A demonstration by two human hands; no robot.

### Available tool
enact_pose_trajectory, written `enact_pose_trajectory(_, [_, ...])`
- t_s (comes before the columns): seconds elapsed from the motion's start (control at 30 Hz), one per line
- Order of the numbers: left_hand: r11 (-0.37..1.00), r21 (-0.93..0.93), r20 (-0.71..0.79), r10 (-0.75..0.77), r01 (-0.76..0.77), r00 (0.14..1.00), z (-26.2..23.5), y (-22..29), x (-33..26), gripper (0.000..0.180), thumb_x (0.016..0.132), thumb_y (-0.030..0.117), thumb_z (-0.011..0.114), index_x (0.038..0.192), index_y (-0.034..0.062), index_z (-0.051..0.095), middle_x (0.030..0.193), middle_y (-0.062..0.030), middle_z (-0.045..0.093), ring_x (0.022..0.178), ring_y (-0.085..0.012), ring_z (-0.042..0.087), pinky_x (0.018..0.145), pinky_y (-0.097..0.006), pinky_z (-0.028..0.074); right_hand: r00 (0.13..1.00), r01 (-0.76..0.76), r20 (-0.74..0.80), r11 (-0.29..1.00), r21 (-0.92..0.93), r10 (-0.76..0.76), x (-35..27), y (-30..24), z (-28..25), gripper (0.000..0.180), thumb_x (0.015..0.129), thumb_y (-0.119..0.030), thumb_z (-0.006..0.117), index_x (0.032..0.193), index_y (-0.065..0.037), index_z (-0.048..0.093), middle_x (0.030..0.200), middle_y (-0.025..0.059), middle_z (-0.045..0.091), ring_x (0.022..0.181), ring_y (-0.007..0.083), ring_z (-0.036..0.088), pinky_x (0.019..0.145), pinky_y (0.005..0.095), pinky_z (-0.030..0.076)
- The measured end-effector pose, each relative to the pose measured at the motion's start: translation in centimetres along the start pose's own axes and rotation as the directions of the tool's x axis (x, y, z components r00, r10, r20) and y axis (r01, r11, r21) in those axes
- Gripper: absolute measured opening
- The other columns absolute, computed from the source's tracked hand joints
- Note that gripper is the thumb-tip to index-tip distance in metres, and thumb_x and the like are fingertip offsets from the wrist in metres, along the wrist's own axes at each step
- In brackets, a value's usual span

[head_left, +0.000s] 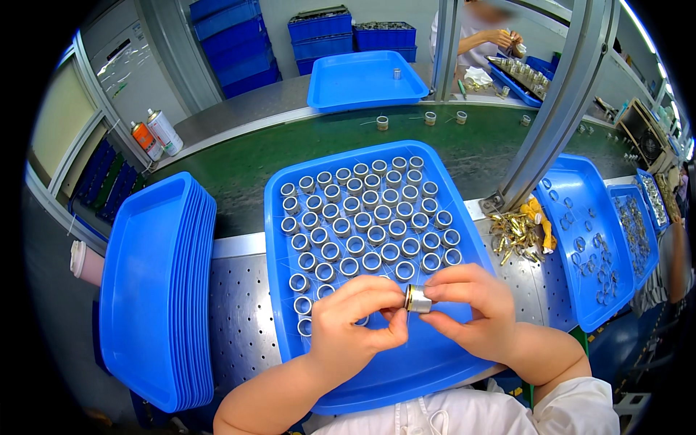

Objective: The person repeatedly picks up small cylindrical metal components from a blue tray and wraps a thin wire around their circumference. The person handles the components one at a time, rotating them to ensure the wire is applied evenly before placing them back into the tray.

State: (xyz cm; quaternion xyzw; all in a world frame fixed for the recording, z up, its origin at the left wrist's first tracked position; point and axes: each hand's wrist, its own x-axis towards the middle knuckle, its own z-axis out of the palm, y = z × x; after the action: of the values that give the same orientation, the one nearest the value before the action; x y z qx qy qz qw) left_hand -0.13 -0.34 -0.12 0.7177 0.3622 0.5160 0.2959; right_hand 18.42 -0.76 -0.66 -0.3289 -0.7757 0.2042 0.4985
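Note:
Between my hands is a short silver metal cylinder (418,299) with a dark, yellowish edge on its left side. The fingertips of my left hand (357,313) pinch that left end. My right hand (471,310) grips the opposite side with thumb and fingers. Both hands are above the near half of a blue tray (377,384). Rows of similar upright metal rings (376,234) fill the tray's far and middle parts, with thin wire-like strands among them. Some rings beneath my hands are hidden.
Stacked blue trays (145,290) stand left. Behind runs a green conveyor belt (239,170) carrying several rings. A metal post (558,109) rises at right, near brass-coloured pieces (513,235) and another blue tray (580,188) of thin rings. Across the belt, another person's hands (504,38) work.

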Motion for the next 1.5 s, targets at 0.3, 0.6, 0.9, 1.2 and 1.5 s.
enact_pose_trajectory(0.3, [0.999, 0.043, 0.028, 0.004, -0.005, 1.0, -0.2, -0.1, -0.1, 0.02, 0.057, -0.007, 0.067, 0.075, 0.0005, 0.066, 0.079, -0.0087, 0.064, 0.063, -0.014, 0.061, 0.055, -0.022, 0.049, 0.981, 0.192, -0.008, 0.973, -0.124, -0.195, -0.2, 0.3, 0.3, 0.035, 0.063, 0.001, 0.077, 0.096, -0.007, 0.067, 0.095, 0.0099, 0.06, 0.076, 0.0202, 0.063, 0.063, 0.0271, 0.053])
enact_pose_trajectory(0.6, [0.973, 0.174, -0.003, 0.153, -0.15, 0.988, 0.0, -0.1, -0.3, 0.021, 0.056, -0.006, 0.067, 0.075, 0.001, 0.065, 0.079, -0.0087, 0.064, 0.065, -0.015, 0.062, 0.056, -0.023, 0.05, 0.954, -0.298, 0.076, 0.884, 0.359, 0.291, -0.5, -0.2, 0.4, 0.036, 0.068, 0.002, 0.075, 0.102, -0.002, 0.062, 0.1, 0.0116, 0.059, 0.081, 0.0181, 0.064, 0.069, 0.0266, 0.055])
enact_pose_trajectory(0.9, [0.992, -0.087, 0.027, -0.094, 0.097, 0.995, 0.0, 0.0, 0.0, 0.02, 0.058, -0.008, 0.066, 0.076, -0.0008, 0.065, 0.079, -0.0091, 0.063, 0.067, -0.0143, 0.061, 0.057, -0.023, 0.05, 0.989, 0.149, 0.008, 0.982, -0.113, -0.149, -0.2, 0.2, 0.3, 0.038, 0.065, 0.004, 0.074, 0.1, -0.008, 0.066, 0.098, 0.011, 0.059, 0.075, 0.0188, 0.064, 0.065, 0.0263, 0.055])
enact_pose_trajectory(1.2, [0.995, 0.079, 0.01, 0.056, -0.057, 0.998, -0.2, 0.1, -0.2, 0.018, 0.057, -0.007, 0.067, 0.073, 0.0004, 0.065, 0.078, -0.0079, 0.064, 0.065, -0.0141, 0.061, 0.055, -0.022, 0.048, 0.992, 0.126, 0.021, 0.99, -0.064, -0.125, -0.2, -0.3, 0.3, 0.037, 0.067, 0.002, 0.073, 0.101, -0.01, 0.067, 0.097, 0.0096, 0.059, 0.074, 0.0174, 0.063, 0.063, 0.0256, 0.054])
enact_pose_trajectory(1.5, [0.985, -0.119, 0.034, -0.121, 0.125, 0.992, -0.2, 0.1, 0.1, 0.018, 0.059, -0.007, 0.066, 0.075, -0.0002, 0.065, 0.078, -0.0087, 0.063, 0.065, -0.0126, 0.059, 0.055, -0.022, 0.048, 0.956, 0.294, 0.057, 0.941, -0.169, -0.289, 0.1, 0.2, 0.0, 0.037, 0.059, 0.0, 0.07, 0.095, -0.009, 0.068, 0.095, 0.0102, 0.06, 0.081, 0.0238, 0.061, 0.068, 0.0313, 0.052])
